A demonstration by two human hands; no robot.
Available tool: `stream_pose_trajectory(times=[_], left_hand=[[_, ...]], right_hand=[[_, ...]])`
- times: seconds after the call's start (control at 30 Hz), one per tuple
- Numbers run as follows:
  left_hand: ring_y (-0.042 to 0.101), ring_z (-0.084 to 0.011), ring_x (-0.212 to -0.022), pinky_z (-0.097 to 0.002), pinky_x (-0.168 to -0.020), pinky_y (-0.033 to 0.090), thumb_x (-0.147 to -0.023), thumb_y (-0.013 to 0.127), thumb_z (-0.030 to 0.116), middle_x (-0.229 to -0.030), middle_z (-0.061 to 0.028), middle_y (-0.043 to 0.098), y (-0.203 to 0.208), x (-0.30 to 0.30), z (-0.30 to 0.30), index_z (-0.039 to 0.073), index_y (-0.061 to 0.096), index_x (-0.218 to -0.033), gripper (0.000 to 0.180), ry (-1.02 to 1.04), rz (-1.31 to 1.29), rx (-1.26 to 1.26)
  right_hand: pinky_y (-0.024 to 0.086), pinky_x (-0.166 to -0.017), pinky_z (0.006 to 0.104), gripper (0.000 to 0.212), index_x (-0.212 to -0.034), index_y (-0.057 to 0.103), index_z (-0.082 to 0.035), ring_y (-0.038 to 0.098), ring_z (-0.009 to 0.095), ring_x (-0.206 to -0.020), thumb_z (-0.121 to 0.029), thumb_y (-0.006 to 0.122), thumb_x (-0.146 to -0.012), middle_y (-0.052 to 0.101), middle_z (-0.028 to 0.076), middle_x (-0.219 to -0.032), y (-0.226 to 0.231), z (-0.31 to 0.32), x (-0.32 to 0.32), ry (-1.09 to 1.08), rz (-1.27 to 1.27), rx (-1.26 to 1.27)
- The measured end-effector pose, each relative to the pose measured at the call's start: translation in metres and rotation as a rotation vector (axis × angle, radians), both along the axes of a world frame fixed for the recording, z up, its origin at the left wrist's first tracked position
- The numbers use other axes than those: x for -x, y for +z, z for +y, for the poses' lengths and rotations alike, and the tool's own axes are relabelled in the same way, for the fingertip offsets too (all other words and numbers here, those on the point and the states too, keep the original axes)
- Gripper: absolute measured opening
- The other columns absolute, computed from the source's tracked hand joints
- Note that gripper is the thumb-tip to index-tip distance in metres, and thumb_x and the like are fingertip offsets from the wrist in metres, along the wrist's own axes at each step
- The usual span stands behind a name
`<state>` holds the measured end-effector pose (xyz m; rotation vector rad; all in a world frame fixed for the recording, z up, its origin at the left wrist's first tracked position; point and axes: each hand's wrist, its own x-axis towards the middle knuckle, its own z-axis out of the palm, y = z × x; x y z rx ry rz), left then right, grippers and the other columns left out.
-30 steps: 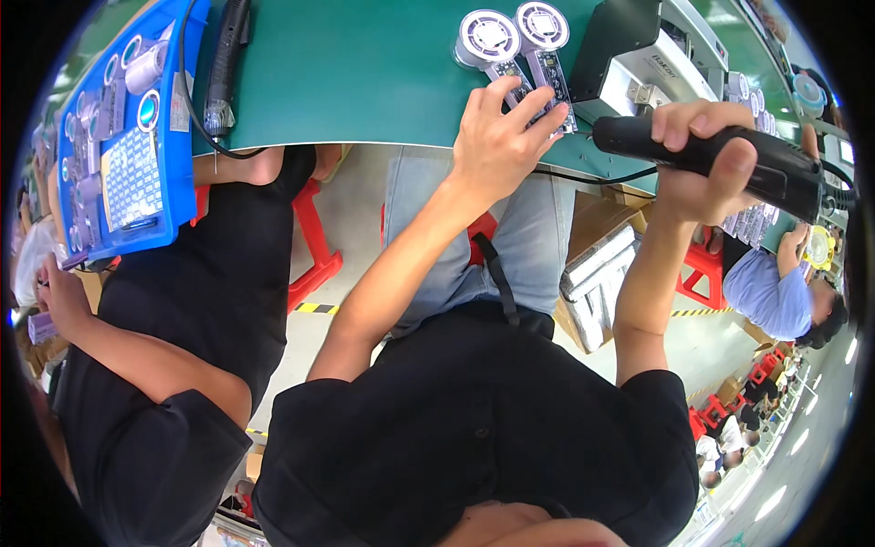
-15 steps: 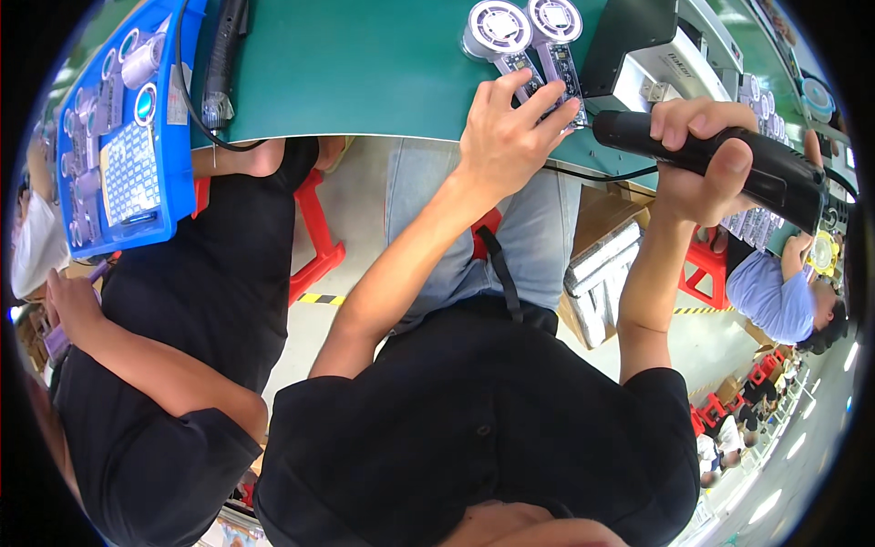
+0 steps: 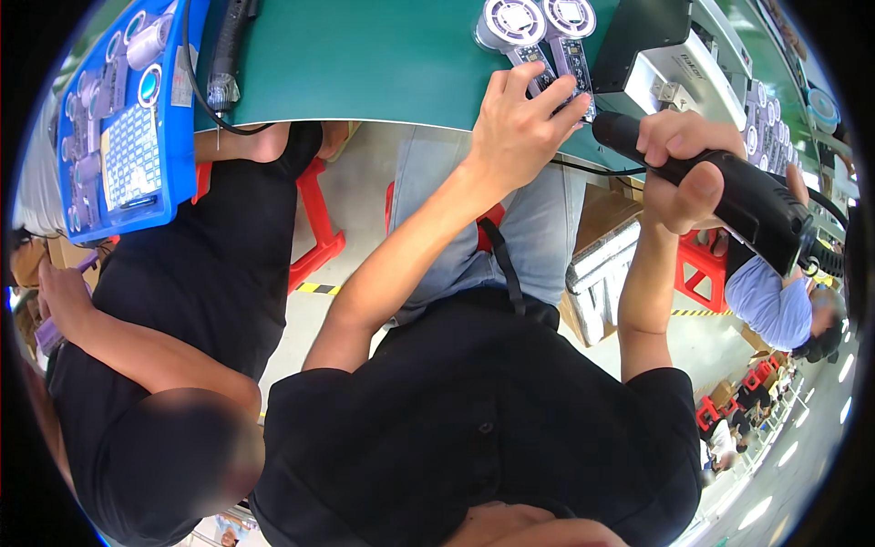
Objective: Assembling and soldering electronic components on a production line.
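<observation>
Two round-headed, handheld-fan-like units lie side by side at the table's near edge: a left unit (image 3: 492, 35) and a right unit (image 3: 571, 56). Green-and-black circuit boards show in their exposed handles. My left hand (image 3: 518, 137) presses its bent fingers around the lower ends of both handles, partly covering them. In my right hand (image 3: 682, 173) is a black electric screwdriver (image 3: 761, 205), tilted, its front end pointing left at the handle ends. The tip meets the right unit's lower end or hovers just beside it; I cannot tell which.
On the left, a blue tray (image 3: 182, 109) holds several purple units and a white sheet of small parts. Another dark screwdriver (image 3: 230, 55) hangs beside it. A grey-and-black machine (image 3: 638, 73) stands right. A co-worker (image 3: 200, 273) sits close on my left. Open cartons (image 3: 602, 246) sit below the table.
The screwdriver's rear end has swung down and slightly left, with my right hand shifting left. The units sit slightly right and higher in the picture. The co-worker's head has come into view.
</observation>
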<state>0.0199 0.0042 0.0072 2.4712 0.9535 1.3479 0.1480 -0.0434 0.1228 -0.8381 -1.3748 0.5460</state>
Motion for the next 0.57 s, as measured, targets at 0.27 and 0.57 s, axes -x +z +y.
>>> stream_pose_trajectory(times=[0.27,0.57], left_hand=[[0.051,-0.0312,-0.113,-0.0419,-0.088,0.049,-0.069,0.081,0.016,-0.118,0.002,0.064,0.004,0.014,-0.001,0.02,0.075,-0.105,0.037,-0.059,-0.011,0.039],[0.056,-0.0358,-0.123,-0.0398,-0.092,0.054,-0.07,0.079,0.006,-0.124,-0.0064,0.066,-0.002,0.026,0.001,0.01,0.073,-0.107,0.037,-0.2,-0.125,0.06]], right_hand=[[0.055,-0.051,0.0418,0.076,-0.143,0.007,-0.011,0.058,0.022,-0.051,-0.013,0.065,-0.095,0.059,0.018,-0.07,0.02,0.021,-0.016,0.006,0.054,-0.212],[0.053,-0.045,0.0446,0.045,-0.122,0.038,-0.008,0.056,0.026,-0.043,-0.001,0.067,-0.087,0.058,0.022,-0.061,0.079,0.02,-0.063,-0.432,-0.12,-0.214]])
